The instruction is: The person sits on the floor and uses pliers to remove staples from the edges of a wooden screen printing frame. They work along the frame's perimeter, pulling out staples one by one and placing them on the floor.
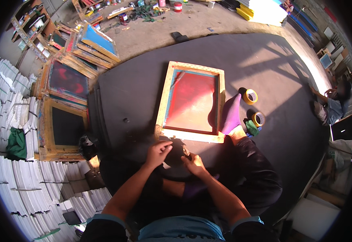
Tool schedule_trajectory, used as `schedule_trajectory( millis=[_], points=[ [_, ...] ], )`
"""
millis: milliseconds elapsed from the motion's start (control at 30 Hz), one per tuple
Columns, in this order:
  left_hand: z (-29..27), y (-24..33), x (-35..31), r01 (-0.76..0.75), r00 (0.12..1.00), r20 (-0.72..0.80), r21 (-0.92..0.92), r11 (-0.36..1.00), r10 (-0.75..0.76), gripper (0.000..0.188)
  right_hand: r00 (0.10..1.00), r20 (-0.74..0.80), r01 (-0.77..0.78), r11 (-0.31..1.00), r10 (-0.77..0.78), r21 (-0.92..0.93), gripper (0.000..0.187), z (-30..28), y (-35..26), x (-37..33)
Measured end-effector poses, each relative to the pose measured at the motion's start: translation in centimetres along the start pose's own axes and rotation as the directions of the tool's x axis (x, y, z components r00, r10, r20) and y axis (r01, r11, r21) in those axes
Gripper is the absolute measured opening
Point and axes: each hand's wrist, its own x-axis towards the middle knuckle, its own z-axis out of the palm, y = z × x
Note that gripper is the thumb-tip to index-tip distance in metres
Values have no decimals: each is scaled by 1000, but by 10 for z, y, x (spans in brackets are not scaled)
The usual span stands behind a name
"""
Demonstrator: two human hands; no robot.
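A wooden screen-printing frame (163, 97) with a red-stained mesh (192, 101) lies on the dark surface in front of me. Just below its near left corner is my left hand (158, 154), fingers curled and thumb close to the fingertips; anything between them is too small to make out. My right hand (194, 164) grips a small brownish hand tool (186, 151), its tip toward the frame's near edge. The tool's exact kind is unclear. My foot in a purple sock (232, 113) rests against the frame's right side.
Two yellow tape rolls (250, 97) and a green cloth (252, 127) lie right of my foot. More printing frames (65, 125) lean at the left, beside bundled white stacks (26, 185). Another person (337, 101) sits at the far right. Paint cans (178, 7) stand at the back.
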Motion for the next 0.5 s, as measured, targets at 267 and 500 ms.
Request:
schedule_trajectory(
  millis=[267,500],
  points=[
    [-6,-20,-5,226,973,15,-243,943,-230,16,972,236,-65,979,17,195,26,43,-45,5],
    [-27,-29,3,263,933,-99,-473,841,-347,19,818,573,-291,897,53,331,46,57,-69,29]
  ],
)
